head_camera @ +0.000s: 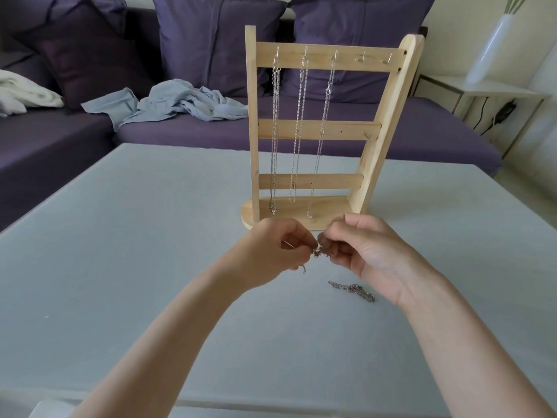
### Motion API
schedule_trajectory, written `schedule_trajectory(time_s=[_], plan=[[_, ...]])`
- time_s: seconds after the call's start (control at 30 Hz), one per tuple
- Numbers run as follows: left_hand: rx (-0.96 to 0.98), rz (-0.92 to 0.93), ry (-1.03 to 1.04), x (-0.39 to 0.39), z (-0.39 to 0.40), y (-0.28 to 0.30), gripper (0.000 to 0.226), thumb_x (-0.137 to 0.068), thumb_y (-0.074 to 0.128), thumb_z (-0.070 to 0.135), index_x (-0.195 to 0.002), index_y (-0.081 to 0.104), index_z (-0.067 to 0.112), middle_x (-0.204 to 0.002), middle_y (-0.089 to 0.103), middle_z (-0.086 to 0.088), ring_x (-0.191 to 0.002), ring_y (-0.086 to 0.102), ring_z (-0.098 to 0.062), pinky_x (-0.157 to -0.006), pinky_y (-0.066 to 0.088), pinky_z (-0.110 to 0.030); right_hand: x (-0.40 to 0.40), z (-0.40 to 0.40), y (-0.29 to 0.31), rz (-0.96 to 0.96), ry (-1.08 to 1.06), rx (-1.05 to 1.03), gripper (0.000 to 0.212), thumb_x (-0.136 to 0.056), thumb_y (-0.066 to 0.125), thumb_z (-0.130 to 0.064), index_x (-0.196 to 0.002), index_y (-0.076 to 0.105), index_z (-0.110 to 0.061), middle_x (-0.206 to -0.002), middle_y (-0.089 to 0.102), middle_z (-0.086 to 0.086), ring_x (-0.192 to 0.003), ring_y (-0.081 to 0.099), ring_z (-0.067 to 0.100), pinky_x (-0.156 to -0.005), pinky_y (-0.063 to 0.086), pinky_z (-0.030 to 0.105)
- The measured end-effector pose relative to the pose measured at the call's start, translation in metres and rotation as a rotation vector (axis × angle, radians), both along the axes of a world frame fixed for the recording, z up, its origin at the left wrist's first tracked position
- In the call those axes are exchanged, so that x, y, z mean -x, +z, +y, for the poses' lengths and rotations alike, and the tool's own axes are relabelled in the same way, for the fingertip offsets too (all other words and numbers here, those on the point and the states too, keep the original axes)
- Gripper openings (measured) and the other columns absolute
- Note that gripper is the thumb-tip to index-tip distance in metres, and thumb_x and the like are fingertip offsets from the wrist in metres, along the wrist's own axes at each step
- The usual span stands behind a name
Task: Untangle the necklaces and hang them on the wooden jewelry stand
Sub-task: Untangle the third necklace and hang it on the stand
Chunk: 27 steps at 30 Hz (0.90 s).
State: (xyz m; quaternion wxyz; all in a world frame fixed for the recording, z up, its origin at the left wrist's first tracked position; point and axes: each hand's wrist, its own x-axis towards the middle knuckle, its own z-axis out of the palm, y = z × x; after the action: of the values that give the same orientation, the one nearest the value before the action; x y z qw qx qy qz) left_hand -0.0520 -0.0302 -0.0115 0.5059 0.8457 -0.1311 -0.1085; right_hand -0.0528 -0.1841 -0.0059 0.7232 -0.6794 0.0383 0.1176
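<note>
A wooden jewelry stand (319,129) rises at the middle of the grey table (150,236). Three silver necklaces (298,131) hang from hooks on its top bar; two hooks at the right end are bare. Just in front of the stand's base, my left hand (271,248) and my right hand (364,251) are held close together above the table. Between their fingertips they pinch a small tangled chain (318,252), and a short end dangles below my left hand. Another bunched chain (352,290) lies on the table under my right wrist.
Behind the table runs a purple sofa (422,128) with cushions, a crumpled light-blue cloth (168,104) and a white cloth (21,95). At the far right a white vase (491,46) stands on a side table.
</note>
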Motion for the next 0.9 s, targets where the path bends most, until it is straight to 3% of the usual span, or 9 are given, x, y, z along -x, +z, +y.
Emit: schedule_trajectory(time_s=[0.1,0.2,0.3,0.43,0.57,0.77,0.9], plan=[[-0.049,-0.026,0.001,0.001,-0.002,-0.002,0.025,-0.084,0.057,0.006,-0.072,0.06,0.027,-0.066,0.059,0.009,-0.056,0.052,0.0,-0.066,0.045,-0.026,0.001,-0.001,0.003,0.016,-0.007,-0.13,0.025,-0.085,0.05,0.007,-0.068,0.051,-0.011,-0.055,0.056,0.003,-0.048,0.045,0.01,-0.043,0.038,0.016],[-0.016,0.004,0.054,-0.002,0.001,-0.003,0.023,-0.086,0.057,0.008,-0.072,0.061,0.026,-0.067,0.058,0.011,-0.057,0.054,-0.002,-0.072,0.05,-0.026,0.001,-0.004,0.007,0.001,-0.019,-0.261,0.02,-0.087,0.05,0.002,-0.072,0.052,-0.012,-0.054,0.053,0.0,-0.052,0.044,0.012,-0.041,0.036,0.016],[0.095,0.058,0.15,-0.006,0.005,-0.003,0.022,-0.086,0.054,0.006,-0.072,0.062,0.02,-0.064,0.055,0.008,-0.057,0.053,-0.003,-0.078,0.054,-0.027,0.002,-0.007,0.008,-0.019,0.041,-0.297,0.016,-0.075,0.066,-0.002,-0.075,0.054,-0.013,-0.057,0.052,-0.001,-0.05,0.045,0.009,-0.042,0.036,0.016],[0.206,0.141,0.21,-0.004,0.006,-0.002,0.014,-0.089,0.053,0.008,-0.079,0.061,0.015,-0.074,0.056,0.004,-0.068,0.055,-0.007,-0.077,0.053,-0.022,0.002,-0.007,0.006,-0.05,0.064,-0.252,0.017,-0.065,0.068,-0.009,-0.079,0.058,-0.012,-0.059,0.054,-0.001,-0.055,0.047,0.01,-0.046,0.039,0.015],[0.276,0.132,0.319,-0.005,0.006,-0.005,0.009,-0.089,0.055,0.008,-0.096,0.059,0.012,-0.092,0.058,0.0,-0.078,0.063,-0.012,-0.077,0.054,-0.023,0.0,-0.008,0.003,-0.075,0.013,-0.181,0.01,-0.082,0.058,0.0,-0.081,0.059,-0.01,-0.062,0.056,0.001,-0.056,0.051,0.01,-0.05,0.041,0.017],[0.509,0.415,0.125,0.005,-0.009,-0.006,0.018,-0.093,0.053,0.013,-0.096,0.068,0.002,-0.086,0.07,-0.007,-0.078,0.068,-0.014,-0.076,0.057,-0.023,0.001,-0.003,0.002,-0.104,0.042,-0.064,0.012,-0.087,0.055,-0.002,-0.081,0.06,-0.011,-0.064,0.057,0.001,-0.061,0.054,0.011,-0.056,0.042,0.018],[0.572,0.372,0.157,0.002,-0.008,-0.005,0.014,-0.09,0.058,0.012,-0.087,0.07,0.006,-0.078,0.069,-0.002,-0.074,0.065,-0.009,-0.073,0.055,-0.018,0.0,-0.002,0.004,-0.116,0.052,-0.03,0.011,-0.087,0.057,-0.002,-0.082,0.061,-0.01,-0.065,0.058,0.0,-0.061,0.055,0.01,-0.059,0.043,0.02]])
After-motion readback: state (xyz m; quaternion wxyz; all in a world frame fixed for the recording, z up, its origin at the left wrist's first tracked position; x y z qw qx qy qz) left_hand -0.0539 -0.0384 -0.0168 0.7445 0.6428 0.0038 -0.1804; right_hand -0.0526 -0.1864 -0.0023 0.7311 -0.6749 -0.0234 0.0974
